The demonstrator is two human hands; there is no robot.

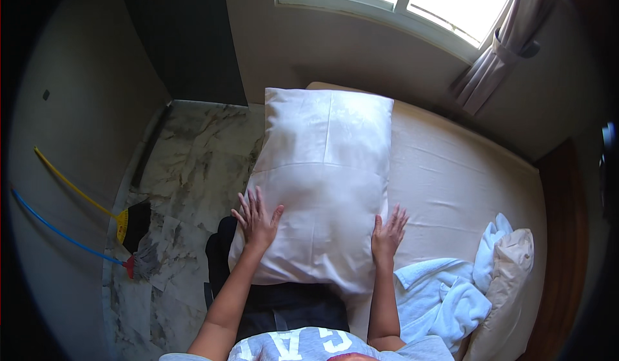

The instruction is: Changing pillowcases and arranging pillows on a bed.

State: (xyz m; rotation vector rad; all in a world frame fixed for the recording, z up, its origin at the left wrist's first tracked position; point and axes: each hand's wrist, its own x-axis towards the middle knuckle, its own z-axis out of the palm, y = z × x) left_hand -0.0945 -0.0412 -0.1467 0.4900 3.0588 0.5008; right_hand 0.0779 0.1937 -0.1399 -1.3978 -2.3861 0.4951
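A pillow in a pale, creased pillowcase (pixel 323 182) lies lengthwise in front of me, its near end over my dark-clad lap and its right side by the bed sheet. My left hand (pixel 258 218) rests with spread fingers at the pillow's left edge, near its lower half. At the right edge, my right hand (pixel 389 233) has its thumb up and fingers apart, touching or just beside the case. Neither hand grips the fabric. The bed's fitted sheet (pixel 445 177) is cream and lightly wrinkled.
White towels (pixel 440 298) and a beige pillow (pixel 508 278) lie at the bed's right end, near a wooden headboard (pixel 563 245). A yellow-handled broom (pixel 123 223) and a blue-handled mop (pixel 128 265) lean on the left wall above marble-patterned floor. A window and tied curtain (pixel 503 56) are beyond.
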